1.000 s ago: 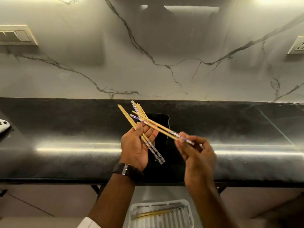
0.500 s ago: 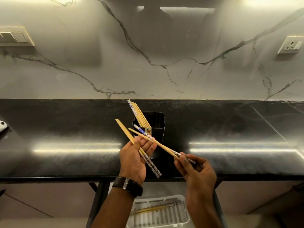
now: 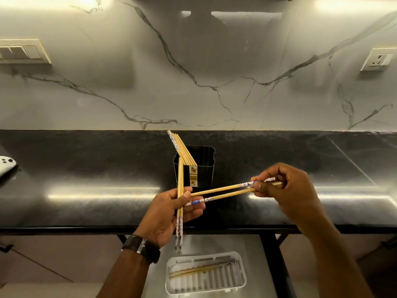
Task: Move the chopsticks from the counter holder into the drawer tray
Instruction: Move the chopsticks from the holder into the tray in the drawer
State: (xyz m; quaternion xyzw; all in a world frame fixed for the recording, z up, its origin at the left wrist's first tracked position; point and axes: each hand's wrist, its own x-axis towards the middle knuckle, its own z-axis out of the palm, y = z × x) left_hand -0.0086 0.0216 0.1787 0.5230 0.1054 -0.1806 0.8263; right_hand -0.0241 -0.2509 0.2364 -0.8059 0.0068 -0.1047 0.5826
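Observation:
A black holder [image 3: 204, 168] stands on the dark counter [image 3: 86, 168] with several wooden chopsticks [image 3: 180, 147] leaning left out of it. My left hand [image 3: 169, 214] grips an upright pair of chopsticks [image 3: 180, 224] with patterned lower ends. My right hand [image 3: 285, 188] pinches the ends of two more chopsticks [image 3: 223, 191] that stretch sideways to my left fingers. Below the counter edge, a white slotted tray [image 3: 206, 284] holds a pair of chopsticks [image 3: 202, 268] lying lengthwise.
A marble wall rises behind the counter, with a switch plate [image 3: 23, 51] at left and a socket [image 3: 379, 59] at right. A white object [image 3: 6, 164] lies at the counter's left edge. Black frame legs [image 3: 272, 254] flank the steel drawer surface [image 3: 253, 246].
My right hand has moved right and up, drawing two chopsticks out sideways from the bunch. The pair in my left hand has turned upright. The view has tilted down, showing more of the tray.

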